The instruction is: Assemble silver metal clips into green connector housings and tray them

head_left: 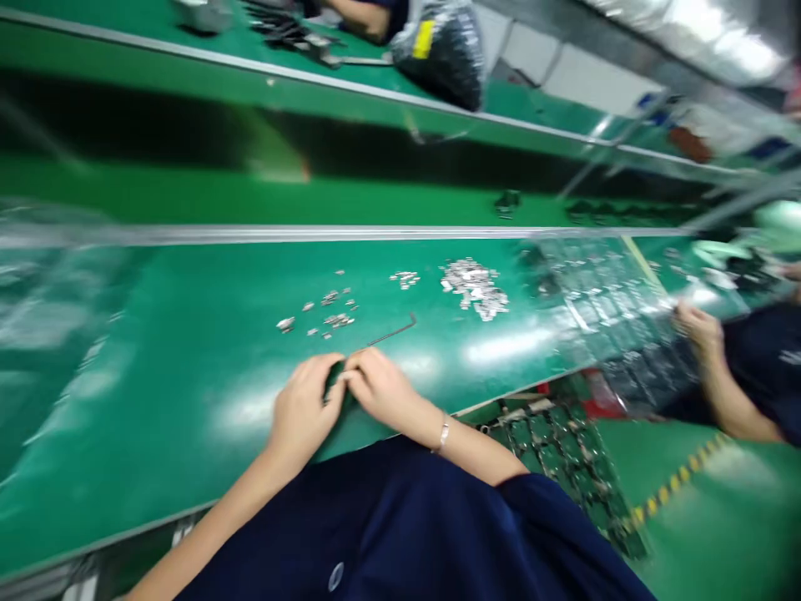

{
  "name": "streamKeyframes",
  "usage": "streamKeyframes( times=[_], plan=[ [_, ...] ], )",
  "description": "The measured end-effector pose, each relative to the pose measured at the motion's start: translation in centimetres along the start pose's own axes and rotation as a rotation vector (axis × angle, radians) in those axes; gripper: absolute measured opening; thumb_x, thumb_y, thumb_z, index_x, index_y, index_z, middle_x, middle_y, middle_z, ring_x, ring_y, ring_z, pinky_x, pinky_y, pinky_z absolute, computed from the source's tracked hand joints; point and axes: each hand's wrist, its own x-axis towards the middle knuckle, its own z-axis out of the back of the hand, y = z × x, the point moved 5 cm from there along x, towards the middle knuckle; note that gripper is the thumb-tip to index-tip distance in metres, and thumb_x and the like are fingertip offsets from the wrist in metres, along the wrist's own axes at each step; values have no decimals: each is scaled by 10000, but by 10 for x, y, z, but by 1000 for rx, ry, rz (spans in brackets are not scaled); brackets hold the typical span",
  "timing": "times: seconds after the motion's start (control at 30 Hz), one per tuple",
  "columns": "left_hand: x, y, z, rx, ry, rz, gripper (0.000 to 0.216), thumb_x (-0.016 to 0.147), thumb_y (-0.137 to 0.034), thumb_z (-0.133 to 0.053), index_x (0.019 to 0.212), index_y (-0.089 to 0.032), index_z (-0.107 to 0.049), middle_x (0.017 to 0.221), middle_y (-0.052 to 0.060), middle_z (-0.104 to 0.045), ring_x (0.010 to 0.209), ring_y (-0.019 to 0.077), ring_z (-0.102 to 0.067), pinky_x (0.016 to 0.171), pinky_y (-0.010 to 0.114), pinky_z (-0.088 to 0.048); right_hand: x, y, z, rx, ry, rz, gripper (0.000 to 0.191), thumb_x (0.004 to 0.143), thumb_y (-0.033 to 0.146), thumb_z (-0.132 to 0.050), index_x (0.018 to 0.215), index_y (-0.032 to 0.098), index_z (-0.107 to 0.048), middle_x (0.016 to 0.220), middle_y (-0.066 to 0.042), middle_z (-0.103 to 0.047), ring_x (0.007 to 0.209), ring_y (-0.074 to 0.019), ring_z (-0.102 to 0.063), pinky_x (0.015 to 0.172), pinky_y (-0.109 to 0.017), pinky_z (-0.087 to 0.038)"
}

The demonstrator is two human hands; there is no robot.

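At the front of the green table, my left hand [306,405] is closed around a small dark part [334,377], mostly hidden by the fingers. Fingertips of my right hand [385,388] meet the left ones at that part, pinched together; what exactly they grip is hidden. Just beyond my right fingers lies a thin dark rod with a bent end [394,332], like a hex key. Small silvery metal pieces [338,320] are scattered ahead of my hands. A larger pile of such pieces [476,288] sits to the right, with a small group [405,279] between.
Clear plastic trays [594,284] cover the table's right side, where a co-worker's hand [699,330] rests. Plastic sheeting [56,334] lies at left. Below the table edge stands a tray of dark parts [563,455]. A raised shelf holds a black bag [441,54].
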Motion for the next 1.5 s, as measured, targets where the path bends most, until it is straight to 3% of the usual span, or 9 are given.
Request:
streamKeyframes(
  times=[0.27,0.47,0.57,0.83,0.93,1.03,1.17,1.4,1.5],
  plan=[
    [12,19,-10,-144,154,46,461,769,-510,-421,1072,-179,-528,1060,121,-647,979,283,-621,811,382,-500,13,-9,7,-132,95,-75,147,855,75,-520,948,181,-476,974,-42,-598,960,-157,-565,886,-248,-442],
    [20,14,0,-56,335,222,275,698,-466,-422,804,-249,-553,744,-25,-682,457,143,-538,529,269,-449,13,1,6,-233,269,-2,192,837,85,-519,1007,165,-481,1004,-60,-609,944,-184,-569,837,-255,-449],
    [20,11,2,-18,356,240,257,696,-465,-404,757,-264,-552,596,-62,-622,389,137,-483,497,269,-422,14,4,3,-264,310,18,172,847,84,-504,1001,159,-487,984,-61,-613,928,-182,-565,832,-250,-446],
    [18,28,1,-125,186,261,267,715,-487,-459,828,-271,-566,785,0,-709,712,254,-673,590,348,-516,20,-5,-15,-313,214,7,127,899,157,-491,1021,143,-525,970,-72,-618,936,-201,-565,856,-282,-449],
    [16,38,2,-216,147,222,361,749,-490,-488,997,-242,-570,1025,57,-707,952,268,-669,737,362,-546,17,-17,11,-108,163,-15,142,893,187,-550,1035,184,-548,1040,-34,-632,991,-154,-578,873,-243,-438],
    [8,47,4,-346,120,224,416,801,-471,-496,1132,-223,-533,1208,87,-639,1131,249,-600,943,389,-489,6,-52,61,-116,-15,-238,83,906,181,-504,902,186,-587,923,-19,-645,875,-147,-599,797,-249,-441],
    [4,49,5,-427,78,274,341,830,-419,-479,1047,-177,-584,1092,99,-675,1023,223,-643,937,387,-496,-1,-97,103,-288,-101,-323,111,881,172,-485,860,178,-593,850,-35,-629,795,-171,-585,745,-274,-430],
    [12,32,8,-379,83,175,261,831,-307,-468,1015,-202,-619,1037,56,-686,941,194,-649,866,355,-521,20,-107,93,-405,59,-228,135,867,159,-475,894,189,-604,905,-56,-624,856,-204,-581,747,-297,-439],
    [9,34,9,-378,99,196,262,834,-313,-469,1018,-203,-620,1036,54,-686,937,194,-648,861,350,-521,39,-118,96,-402,35,-269,139,862,154,-484,932,184,-601,923,-63,-617,849,-203,-579,771,-306,-447]
  ],
)
